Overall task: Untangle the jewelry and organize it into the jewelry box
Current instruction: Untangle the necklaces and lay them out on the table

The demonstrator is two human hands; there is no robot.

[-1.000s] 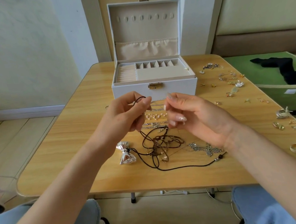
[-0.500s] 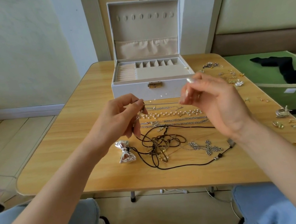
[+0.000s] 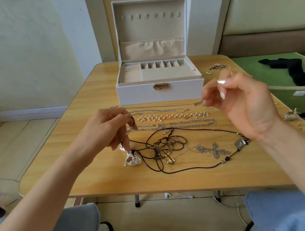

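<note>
A white jewelry box [image 3: 161,94] stands open at the far middle of the wooden table [image 3: 89,172]. In front of it lie a thin silver chain [image 3: 158,107], a pearl necklace [image 3: 173,116] and silver link chains [image 3: 176,124], laid out straight. Nearer me is a tangle of black cords and gold pieces [image 3: 164,147], with a silver bow [image 3: 131,159] to its left and a silver cross pendant [image 3: 215,149] to its right. My left hand [image 3: 108,129] pinches a black cord from the tangle. My right hand [image 3: 240,102], raised, pinches the thin chain's right end.
Loose rings and earrings [image 3: 291,115] lie along the table's right edge, with more small pieces [image 3: 216,67] at the back right. A green bin [image 3: 302,93] holding black cloth [image 3: 299,71] stands beside the table. My knees are under the near edge.
My hands have drawn apart. The right hand moved right and up; the left hand moved left and down with the black cord.
</note>
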